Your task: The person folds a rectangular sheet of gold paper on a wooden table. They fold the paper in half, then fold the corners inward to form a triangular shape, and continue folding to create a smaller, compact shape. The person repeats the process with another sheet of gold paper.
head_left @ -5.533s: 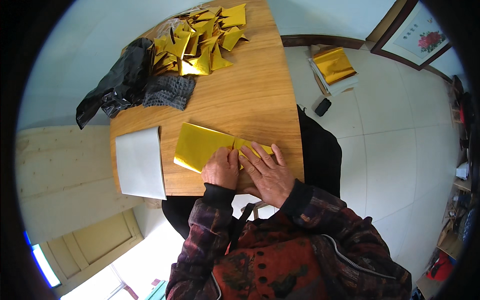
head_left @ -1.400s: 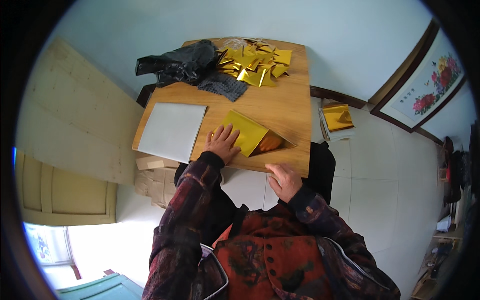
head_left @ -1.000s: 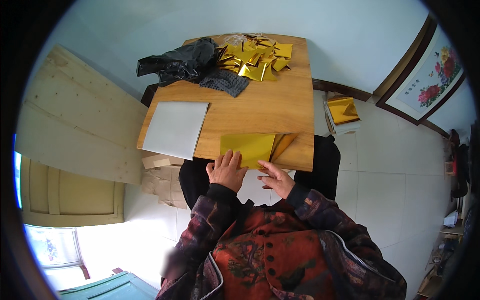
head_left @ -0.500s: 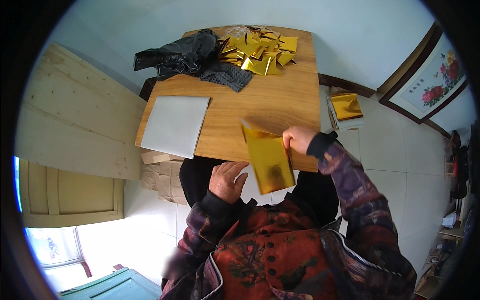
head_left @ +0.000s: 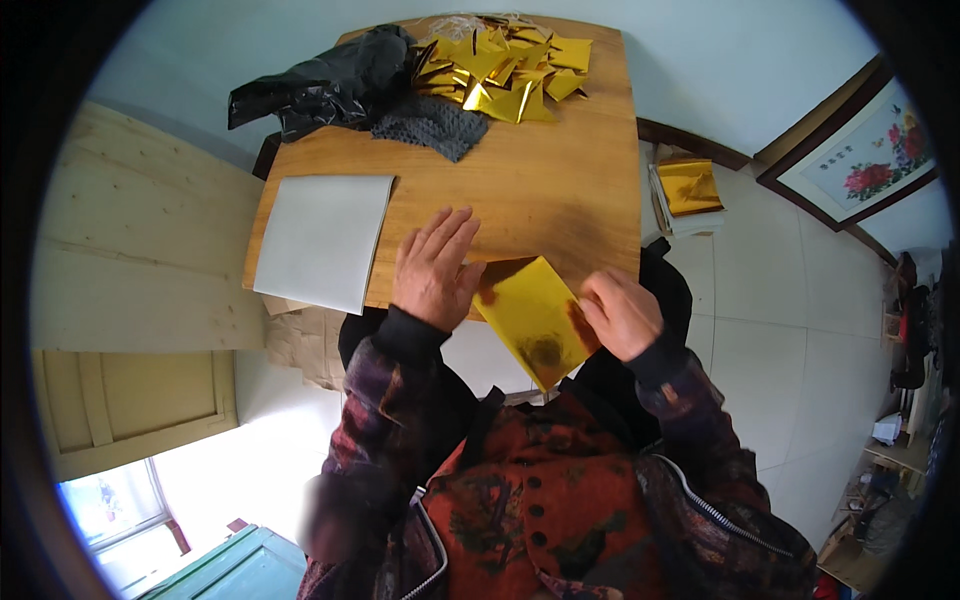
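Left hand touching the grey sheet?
Apart: the head view shows a strip of wooden table between the left hand and the grey sheet.

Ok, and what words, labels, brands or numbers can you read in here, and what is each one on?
Framed flower picture, at the right: a short row of dark characters, too small to read.
Gold sheet and pale grey sheet: no lettering that I can make out.
So there is no readable text to quote.

Comes to two hands [head_left: 435, 278] [head_left: 625, 312], one gold sheet [head_left: 535, 315] between them, one gold heap [head_left: 483, 60], one black bag [head_left: 335, 82], one dark cloth [head_left: 435, 125], one table [head_left: 565, 185].
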{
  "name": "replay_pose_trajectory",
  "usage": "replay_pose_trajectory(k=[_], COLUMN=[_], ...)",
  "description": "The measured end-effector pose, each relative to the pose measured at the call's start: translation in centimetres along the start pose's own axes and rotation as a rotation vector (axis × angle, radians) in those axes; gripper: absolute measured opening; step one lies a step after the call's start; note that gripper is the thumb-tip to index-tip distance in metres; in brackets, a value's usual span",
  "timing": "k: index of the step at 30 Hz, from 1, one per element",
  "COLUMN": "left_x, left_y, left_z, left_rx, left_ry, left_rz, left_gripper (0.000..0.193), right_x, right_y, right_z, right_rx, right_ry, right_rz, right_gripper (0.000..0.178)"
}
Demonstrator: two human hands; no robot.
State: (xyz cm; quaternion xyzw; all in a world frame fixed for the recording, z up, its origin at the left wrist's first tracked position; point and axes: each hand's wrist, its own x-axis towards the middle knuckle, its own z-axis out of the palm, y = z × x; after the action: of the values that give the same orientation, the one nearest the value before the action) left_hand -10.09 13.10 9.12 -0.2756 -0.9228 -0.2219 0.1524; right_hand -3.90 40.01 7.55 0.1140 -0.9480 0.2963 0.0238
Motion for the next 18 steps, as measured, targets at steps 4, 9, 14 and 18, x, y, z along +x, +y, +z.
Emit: replay_pose_trajectory(k=[4,9,14,18], left_x=[-0.7,-3.0,-2.5,-1.3], left_y=[-0.6,-0.1,-1.2,-1.9], left_z=[1.7,3.9,6.0,7.3], left_rx=[0.044,-0.079,0.017,0.053], left_ry=[-0.237,-0.48,-0.451,-0.395], left_rz=[0.069,0.008,-0.073,-0.098], left_gripper=[0.058,0.079,0.08,0.079], right_x=[-4.7,-6.5,-4.0,-1.4], right_y=[0.1,-0.1,1.1,2.2], right_z=[-1.1,0.1,-0.3,-0.5], right_rx=[0.071,0.286,0.233,-0.005], right_ry=[-0.078,-0.062,0.082,0.277], right_rz=[0.265,0.287,0.243,0.104], right_gripper=[0.019,0.019,0.015,0.012])
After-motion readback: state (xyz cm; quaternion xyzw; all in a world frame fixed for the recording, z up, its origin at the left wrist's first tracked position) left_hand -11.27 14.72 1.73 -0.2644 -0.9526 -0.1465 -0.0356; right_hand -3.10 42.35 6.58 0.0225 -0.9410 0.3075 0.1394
